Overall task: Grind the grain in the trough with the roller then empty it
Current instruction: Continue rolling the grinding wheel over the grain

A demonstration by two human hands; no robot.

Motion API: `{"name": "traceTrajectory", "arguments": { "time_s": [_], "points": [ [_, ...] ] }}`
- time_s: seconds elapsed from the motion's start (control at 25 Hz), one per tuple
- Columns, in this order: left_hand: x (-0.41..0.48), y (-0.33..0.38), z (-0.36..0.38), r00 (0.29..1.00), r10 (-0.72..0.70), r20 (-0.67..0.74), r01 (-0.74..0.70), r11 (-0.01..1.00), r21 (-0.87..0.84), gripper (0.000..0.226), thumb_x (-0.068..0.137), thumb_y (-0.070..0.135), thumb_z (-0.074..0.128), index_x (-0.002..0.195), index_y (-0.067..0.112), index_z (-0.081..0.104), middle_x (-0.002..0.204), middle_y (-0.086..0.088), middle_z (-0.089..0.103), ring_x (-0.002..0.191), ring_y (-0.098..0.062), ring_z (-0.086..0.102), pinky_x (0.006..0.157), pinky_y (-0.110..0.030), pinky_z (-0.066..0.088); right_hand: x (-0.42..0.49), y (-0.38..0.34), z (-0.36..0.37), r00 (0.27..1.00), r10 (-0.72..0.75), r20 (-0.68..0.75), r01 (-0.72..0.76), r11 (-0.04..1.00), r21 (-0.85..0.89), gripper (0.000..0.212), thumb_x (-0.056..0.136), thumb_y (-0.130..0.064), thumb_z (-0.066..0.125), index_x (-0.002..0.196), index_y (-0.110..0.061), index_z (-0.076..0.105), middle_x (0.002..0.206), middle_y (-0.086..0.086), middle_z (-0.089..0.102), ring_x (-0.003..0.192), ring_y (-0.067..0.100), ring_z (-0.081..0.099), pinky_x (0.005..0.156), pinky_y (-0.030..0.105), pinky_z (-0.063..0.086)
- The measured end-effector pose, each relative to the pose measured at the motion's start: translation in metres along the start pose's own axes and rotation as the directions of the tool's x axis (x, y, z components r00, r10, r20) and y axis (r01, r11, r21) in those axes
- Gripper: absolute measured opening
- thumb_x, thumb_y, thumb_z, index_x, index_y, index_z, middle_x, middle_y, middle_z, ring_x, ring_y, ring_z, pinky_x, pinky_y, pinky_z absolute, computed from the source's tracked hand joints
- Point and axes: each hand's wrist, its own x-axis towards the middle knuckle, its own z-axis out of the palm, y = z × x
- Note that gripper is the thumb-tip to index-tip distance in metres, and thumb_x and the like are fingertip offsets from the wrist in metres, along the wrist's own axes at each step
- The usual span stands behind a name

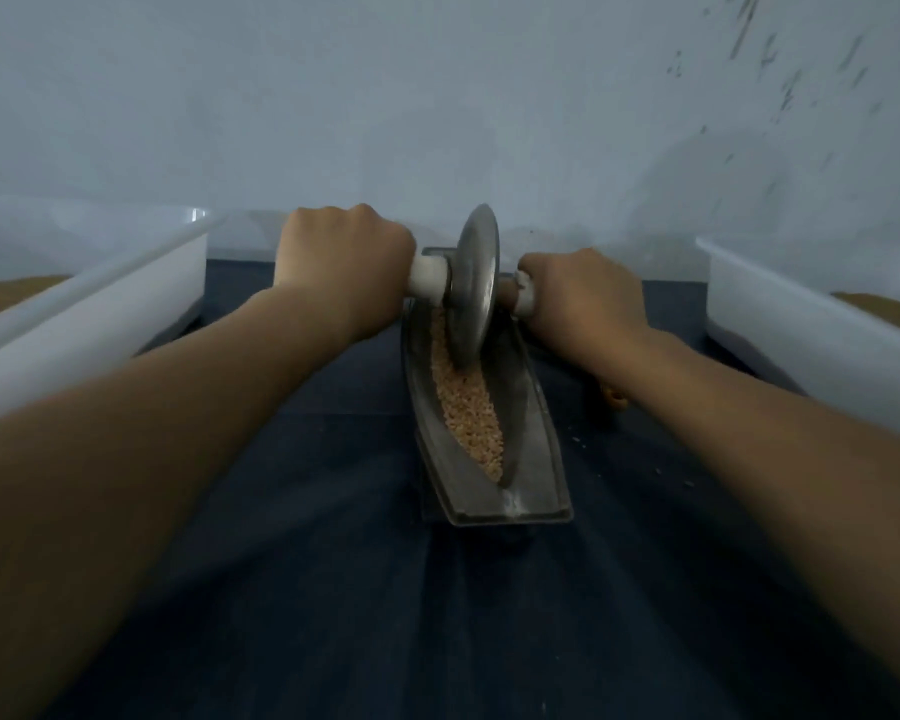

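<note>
A narrow grey metal trough [541, 449] shaped like a boat lies lengthwise on a dark blue cloth. Pale tan grain [468, 413] fills its groove. The roller [474, 288], a metal disc on a white axle, stands upright in the groove at the trough's far half, leaning slightly. My left hand [341, 257] grips the left handle of the axle. My right hand [580, 296] grips the right handle. Both forearms reach forward on either side of the trough.
A white plastic tub [126, 304] with brownish contents stands at the left, and another white tub [801, 324] at the right. A pale wall rises just behind the trough. A small tan object [614, 398] lies under my right wrist. A few crumbs dot the cloth [619, 459].
</note>
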Motion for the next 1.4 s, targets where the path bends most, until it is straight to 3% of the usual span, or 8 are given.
{"name": "traceTrajectory", "arguments": {
  "time_s": [0.2, 0.32, 0.48, 0.8, 1.08, 1.2, 1.28, 1.4],
  "points": [
    [-0.060, -0.024, -0.002, 0.977, 0.118, -0.175, -0.140, 0.983, -0.119, 0.018, 0.060, 0.042, 0.074, 0.063, 0.035, 0.058, 0.054, 0.015, 0.014, 0.044, -0.003, 0.003, 0.048, -0.012, 0.007, -0.060, 0.015, -0.030, 0.873, -0.324, -0.365, 0.243, 0.937, -0.251, 0.010, 0.064, -0.038, 0.046, 0.063, -0.033, 0.037, 0.045, -0.014, 0.020, 0.041, -0.001, 0.012, 0.045, 0.012, 0.007],
    [-0.041, -0.014, 0.009, 0.992, 0.069, -0.105, -0.075, 0.996, -0.054, 0.008, 0.074, 0.038, 0.067, 0.075, 0.032, 0.063, 0.057, 0.008, 0.029, 0.042, -0.012, 0.025, 0.045, -0.021, 0.021, -0.039, 0.005, -0.017, 0.973, -0.175, -0.149, 0.147, 0.972, -0.181, 0.015, 0.077, -0.032, 0.062, 0.074, -0.033, 0.048, 0.057, -0.010, 0.040, 0.048, 0.016, 0.040, 0.045, 0.020, 0.021],
    [0.011, 0.000, 0.013, 0.999, -0.029, 0.035, 0.033, 0.992, -0.122, 0.019, 0.087, 0.032, 0.060, 0.101, 0.021, 0.068, 0.090, -0.009, 0.060, 0.083, -0.034, 0.063, 0.064, -0.036, 0.039, 0.011, -0.014, -0.008, 1.000, 0.031, -0.006, -0.031, 0.995, -0.094, 0.010, 0.089, -0.018, 0.062, 0.099, -0.022, 0.063, 0.096, 0.009, 0.063, 0.088, 0.034, 0.061, 0.064, 0.034, 0.036],
    [-0.066, -0.025, 0.001, 0.984, 0.150, -0.097, -0.167, 0.965, -0.204, 0.005, 0.073, 0.036, 0.056, 0.075, 0.035, 0.061, 0.055, 0.014, 0.034, 0.044, -0.009, 0.026, 0.043, -0.018, 0.017, -0.051, 0.009, -0.028, 0.883, -0.319, -0.344, 0.237, 0.936, -0.259, 0.011, 0.067, -0.039, 0.056, 0.066, -0.033, 0.047, 0.050, -0.012, 0.020, 0.038, 0.013, 0.015, 0.048, 0.012, 0.010],
    [0.022, 0.009, -0.014, 0.997, 0.039, 0.066, -0.037, 0.999, -0.021, 0.024, 0.089, 0.014, 0.056, 0.111, 0.015, 0.067, 0.106, -0.013, 0.063, 0.097, -0.038, 0.064, 0.071, -0.036, 0.045, 0.010, -0.002, 0.001, 0.993, 0.041, 0.107, -0.048, 0.997, 0.063, 0.012, 0.092, -0.026, 0.063, 0.085, -0.025, 0.053, 0.090, 0.004, 0.062, 0.087, 0.030, 0.062, 0.066, 0.035, 0.046],
    [-0.032, -0.006, -0.011, 0.990, 0.132, -0.040, -0.132, 0.991, -0.008, 0.009, 0.082, 0.022, 0.066, 0.091, 0.024, 0.065, 0.070, 0.000, 0.046, 0.063, -0.029, 0.056, 0.053, -0.030, 0.034, -0.037, 0.012, -0.012, 0.976, -0.179, -0.127, 0.169, 0.982, -0.085, 0.016, 0.082, -0.034, 0.059, 0.072, -0.031, 0.046, 0.060, -0.011, 0.047, 0.051, 0.014, 0.047, 0.045, 0.025, 0.034],
    [-0.066, -0.016, -0.015, 0.982, 0.130, -0.136, -0.144, 0.984, -0.100, 0.022, 0.062, 0.025, 0.079, 0.068, 0.028, 0.058, 0.057, 0.007, 0.022, 0.043, -0.016, 0.022, 0.047, -0.017, 0.015, -0.063, 0.015, -0.026, 0.909, -0.299, -0.292, 0.241, 0.946, -0.216, 0.016, 0.066, -0.036, 0.049, 0.063, -0.034, 0.033, 0.047, -0.015, 0.024, 0.041, -0.001, 0.019, 0.042, 0.013, 0.012],
    [-0.058, -0.013, -0.007, 0.978, 0.109, -0.180, -0.128, 0.987, -0.095, 0.027, 0.056, 0.022, 0.080, 0.060, 0.028, 0.054, 0.054, 0.007, 0.015, 0.038, -0.013, 0.014, 0.050, -0.015, 0.010, -0.052, 0.009, -0.025, 0.945, -0.246, -0.217, 0.201, 0.957, -0.210, 0.017, 0.069, -0.035, 0.055, 0.064, -0.036, 0.038, 0.050, -0.016, 0.025, 0.041, 0.002, 0.020, 0.044, 0.013, 0.013]
  ]
}}
